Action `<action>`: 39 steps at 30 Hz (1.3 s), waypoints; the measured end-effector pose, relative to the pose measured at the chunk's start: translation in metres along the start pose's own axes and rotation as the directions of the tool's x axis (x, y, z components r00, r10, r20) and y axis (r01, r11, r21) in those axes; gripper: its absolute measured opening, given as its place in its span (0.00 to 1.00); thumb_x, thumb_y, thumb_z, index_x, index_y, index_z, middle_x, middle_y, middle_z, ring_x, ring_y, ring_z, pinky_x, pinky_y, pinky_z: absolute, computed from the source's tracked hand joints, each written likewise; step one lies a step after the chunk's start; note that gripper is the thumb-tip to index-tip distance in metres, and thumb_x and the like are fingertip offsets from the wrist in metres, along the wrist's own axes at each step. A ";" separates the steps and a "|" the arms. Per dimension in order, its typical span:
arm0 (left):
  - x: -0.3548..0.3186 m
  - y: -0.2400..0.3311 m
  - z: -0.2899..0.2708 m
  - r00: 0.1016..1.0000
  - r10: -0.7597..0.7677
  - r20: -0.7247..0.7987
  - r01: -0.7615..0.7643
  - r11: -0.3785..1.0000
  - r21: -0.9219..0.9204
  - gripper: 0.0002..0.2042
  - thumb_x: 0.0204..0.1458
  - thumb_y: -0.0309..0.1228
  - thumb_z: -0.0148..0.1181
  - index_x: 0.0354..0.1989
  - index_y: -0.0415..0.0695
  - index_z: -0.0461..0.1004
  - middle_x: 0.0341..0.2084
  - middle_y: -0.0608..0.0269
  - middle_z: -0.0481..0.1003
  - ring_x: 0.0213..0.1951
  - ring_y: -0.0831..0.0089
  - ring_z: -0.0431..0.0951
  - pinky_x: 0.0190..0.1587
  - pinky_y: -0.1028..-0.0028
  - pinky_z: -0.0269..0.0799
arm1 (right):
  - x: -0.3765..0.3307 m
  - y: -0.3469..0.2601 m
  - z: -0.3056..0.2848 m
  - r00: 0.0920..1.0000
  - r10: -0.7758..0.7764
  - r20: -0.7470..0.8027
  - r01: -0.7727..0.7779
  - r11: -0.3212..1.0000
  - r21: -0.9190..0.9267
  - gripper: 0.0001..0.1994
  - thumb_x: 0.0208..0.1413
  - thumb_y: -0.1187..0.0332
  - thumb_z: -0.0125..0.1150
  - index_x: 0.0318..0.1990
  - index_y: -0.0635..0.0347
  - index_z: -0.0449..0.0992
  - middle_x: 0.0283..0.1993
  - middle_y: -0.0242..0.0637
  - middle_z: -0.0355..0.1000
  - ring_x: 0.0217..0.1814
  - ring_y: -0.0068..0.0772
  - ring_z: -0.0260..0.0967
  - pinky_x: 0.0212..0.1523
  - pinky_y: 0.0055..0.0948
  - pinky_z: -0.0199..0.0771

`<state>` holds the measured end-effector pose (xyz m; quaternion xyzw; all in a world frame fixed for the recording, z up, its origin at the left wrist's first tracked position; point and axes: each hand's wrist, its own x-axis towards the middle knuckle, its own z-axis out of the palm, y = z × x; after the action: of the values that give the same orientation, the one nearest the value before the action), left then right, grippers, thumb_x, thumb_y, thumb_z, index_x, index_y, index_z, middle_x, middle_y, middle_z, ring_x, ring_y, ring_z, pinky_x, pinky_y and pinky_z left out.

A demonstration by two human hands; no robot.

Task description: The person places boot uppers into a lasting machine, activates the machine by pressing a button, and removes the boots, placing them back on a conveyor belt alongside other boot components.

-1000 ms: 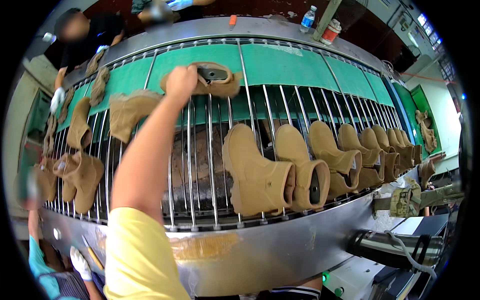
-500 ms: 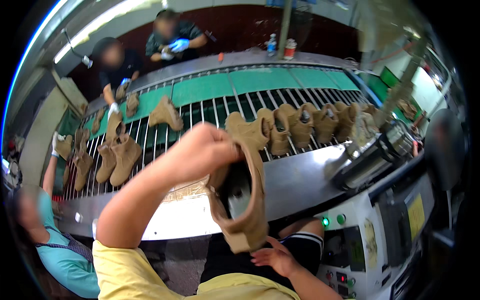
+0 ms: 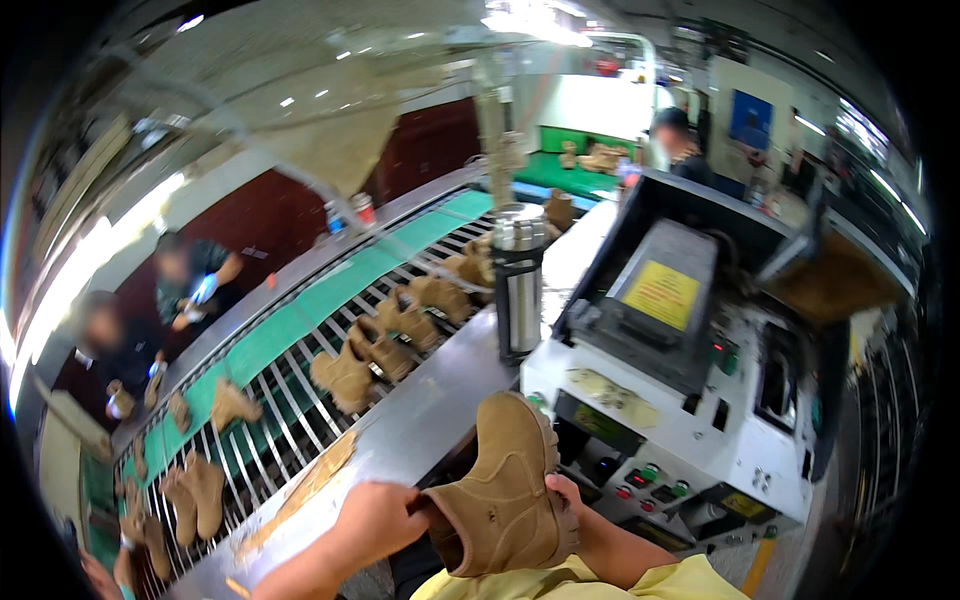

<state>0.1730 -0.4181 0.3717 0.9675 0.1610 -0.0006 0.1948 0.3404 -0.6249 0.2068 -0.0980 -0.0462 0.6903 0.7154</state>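
A tan ankle boot point(image 3: 495, 505) is held up in front of me, toe pointing up and away, its collar opening at the lower left and its lugged sole to the right. My left hand point(image 3: 375, 522) pinches the collar's edge. On the sole side, my right hand point(image 3: 568, 492) grips the boot, most of its fingers hidden behind it. Just beyond the toe stands a white machine point(image 3: 655, 470) with buttons, small red lights and an open dark top.
Left of me runs a roller conveyor point(image 3: 285, 400) with a green strip, carrying several tan boots point(image 3: 345, 378). A steel flask point(image 3: 519, 300) stands at the metal ledge's point(image 3: 400, 425) far end. Two co-workers point(image 3: 190, 280) work across the conveyor; another person point(image 3: 680, 150) is behind the machine.
My view has swung right toward the machine. The boot has turned from toe-down, opening facing me, to toe-up, and my right hand, formerly just below it, now grips its sole side.
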 end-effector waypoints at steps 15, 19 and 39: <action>0.071 0.059 0.161 0.932 0.332 0.147 -0.062 0.545 -0.836 0.19 0.46 0.26 0.67 0.47 0.36 0.74 0.41 0.57 0.78 0.44 0.71 0.76 0.47 0.71 0.71 | -0.137 -0.064 0.018 0.615 -0.752 0.235 0.443 0.084 -0.893 0.62 0.34 0.62 0.76 0.71 0.57 0.31 0.72 0.40 0.38 0.74 0.35 0.34 0.70 0.34 0.35; 0.087 0.099 0.199 0.840 0.534 0.102 -0.028 0.230 -0.973 0.24 0.49 0.25 0.64 0.55 0.36 0.66 0.49 0.58 0.73 0.50 0.70 0.73 0.53 0.69 0.68 | -0.179 -0.070 0.035 0.521 -0.828 0.208 0.363 -0.005 -0.932 0.62 0.33 0.65 0.77 0.70 0.57 0.31 0.70 0.43 0.44 0.71 0.36 0.42 0.69 0.35 0.39; 0.116 -0.232 0.312 0.691 -0.702 -0.174 0.062 0.297 -0.953 0.07 0.53 0.27 0.52 0.24 0.40 0.68 0.15 0.69 0.65 0.16 0.82 0.60 0.20 0.80 0.57 | -0.411 -0.386 0.028 -0.328 -0.945 0.004 -0.738 0.253 -0.625 0.58 0.24 0.57 0.72 0.68 0.61 0.45 0.61 0.55 0.61 0.63 0.48 0.61 0.60 0.33 0.63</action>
<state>0.2301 -0.2966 -0.0114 0.5784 0.4260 0.3255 0.6148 0.6949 -1.0428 0.3415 -0.9282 0.1363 -0.1630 0.3054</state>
